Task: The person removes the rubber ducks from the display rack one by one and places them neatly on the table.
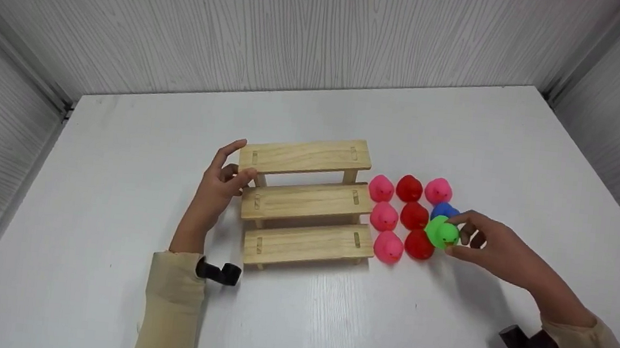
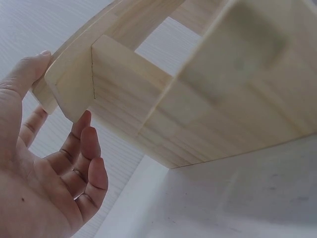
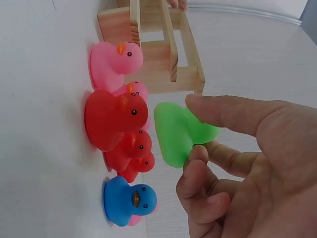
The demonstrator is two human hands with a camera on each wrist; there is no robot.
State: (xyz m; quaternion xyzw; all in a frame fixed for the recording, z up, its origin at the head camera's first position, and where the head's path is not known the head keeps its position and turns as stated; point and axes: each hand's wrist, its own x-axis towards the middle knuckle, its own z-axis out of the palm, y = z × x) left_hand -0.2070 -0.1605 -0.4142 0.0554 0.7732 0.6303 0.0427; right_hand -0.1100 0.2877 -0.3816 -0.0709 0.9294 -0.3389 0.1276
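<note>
A three-step wooden shelf (image 1: pixel 307 199) stands on the table. My left hand (image 1: pixel 221 182) grips the left end of its top step, and in the left wrist view the thumb (image 2: pixel 32 72) lies against the edge of the board. My right hand (image 1: pixel 499 249) pinches a green rubber duck (image 1: pixel 442 232) between thumb and fingers, held above the table. In the right wrist view the green duck (image 3: pixel 181 131) is off the surface. Beneath and beside it are a blue duck (image 1: pixel 444 212), red ducks (image 1: pixel 414 215) and pink ducks (image 1: pixel 384 216), set in rows right of the shelf.
The white table (image 1: pixel 301 321) reaches back to a wood-grain wall (image 1: pixel 323 33), with side walls at left and right. The duck rows stand close against the shelf's right end.
</note>
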